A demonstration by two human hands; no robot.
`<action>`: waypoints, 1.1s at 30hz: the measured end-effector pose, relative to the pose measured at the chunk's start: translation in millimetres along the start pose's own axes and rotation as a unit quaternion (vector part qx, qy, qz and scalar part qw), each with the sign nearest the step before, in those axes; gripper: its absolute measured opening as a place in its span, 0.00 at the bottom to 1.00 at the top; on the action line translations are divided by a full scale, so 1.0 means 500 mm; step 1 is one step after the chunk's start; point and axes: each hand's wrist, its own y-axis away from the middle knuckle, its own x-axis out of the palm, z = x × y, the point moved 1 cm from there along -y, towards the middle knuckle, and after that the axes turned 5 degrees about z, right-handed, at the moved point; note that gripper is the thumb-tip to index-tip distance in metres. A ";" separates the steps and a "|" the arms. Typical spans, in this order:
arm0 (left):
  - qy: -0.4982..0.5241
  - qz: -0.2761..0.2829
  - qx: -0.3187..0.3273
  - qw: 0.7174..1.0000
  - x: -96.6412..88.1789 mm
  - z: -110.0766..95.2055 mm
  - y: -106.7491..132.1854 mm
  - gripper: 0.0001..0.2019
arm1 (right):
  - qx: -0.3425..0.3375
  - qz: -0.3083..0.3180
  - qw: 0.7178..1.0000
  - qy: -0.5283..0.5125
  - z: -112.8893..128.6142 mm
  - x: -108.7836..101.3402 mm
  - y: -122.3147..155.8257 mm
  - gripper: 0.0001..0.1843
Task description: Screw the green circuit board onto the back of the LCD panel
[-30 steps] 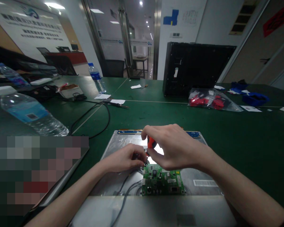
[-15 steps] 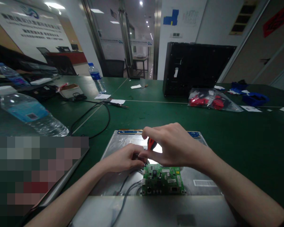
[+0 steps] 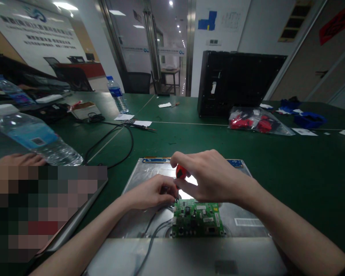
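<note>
A green circuit board (image 3: 197, 218) lies on the silver metal back of a display panel (image 3: 238, 214). Above the board, my right hand (image 3: 209, 174) is closed around the red and black handle of a screwdriver (image 3: 180, 172), which stands nearly upright at the board's upper left corner. Its tip is hard to see. My left hand (image 3: 158, 191) rests on the panel beside that corner, fingers pinched together close to the shaft; what they hold is hidden. Grey cables (image 3: 153, 237) run from the board's left side towards me.
A tilted water bottle (image 3: 34, 134) and another person's hand (image 3: 21, 159) are at the left. A black cable (image 3: 132, 143) loops over the green table (image 3: 304, 176). Behind the panel stand a black monitor (image 3: 238, 82), a plastic bag with red things (image 3: 257, 122) and a blue tray (image 3: 309, 120).
The screwdriver handle has turned or tilted slightly to the left in my right hand, whose fingers shifted. My left hand has stayed put. Another person's hand has appeared at the left.
</note>
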 end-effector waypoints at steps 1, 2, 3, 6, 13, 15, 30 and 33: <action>0.002 0.003 -0.001 1.000 0.000 -0.001 0.000 0.04 | 0.003 -0.003 1.000 0.007 -0.001 0.002 -0.001 0.09; 0.006 0.007 -0.002 1.000 -0.001 -0.001 0.000 0.04 | 0.006 -0.005 1.000 0.014 -0.001 0.003 -0.002 0.09; 0.011 0.008 -0.001 1.000 -0.001 0.000 0.000 0.04 | 0.010 -0.005 1.000 0.020 -0.001 0.003 -0.002 0.10; 0.025 0.004 0.011 1.000 0.000 0.004 -0.002 0.03 | 0.011 -0.007 1.000 0.017 -0.001 -0.001 -0.002 0.12; 0.001 -0.008 0.014 1.000 0.002 0.005 -0.002 0.03 | 0.002 -0.009 0.999 -0.037 0.002 0.002 -0.002 0.12; -0.001 -0.008 0.013 1.000 0.002 0.004 -0.001 0.04 | 0.008 -0.023 1.000 -0.016 0.001 0.006 -0.004 0.11; -0.009 -0.012 0.009 1.000 -0.005 0.003 0.001 0.04 | 0.016 -0.014 0.999 -0.024 0.001 -0.002 0.000 0.08; -0.025 -0.040 0.016 0.999 -0.013 0.014 0.000 0.05 | 0.021 -0.005 1.000 -0.015 -0.001 -0.001 0.001 0.09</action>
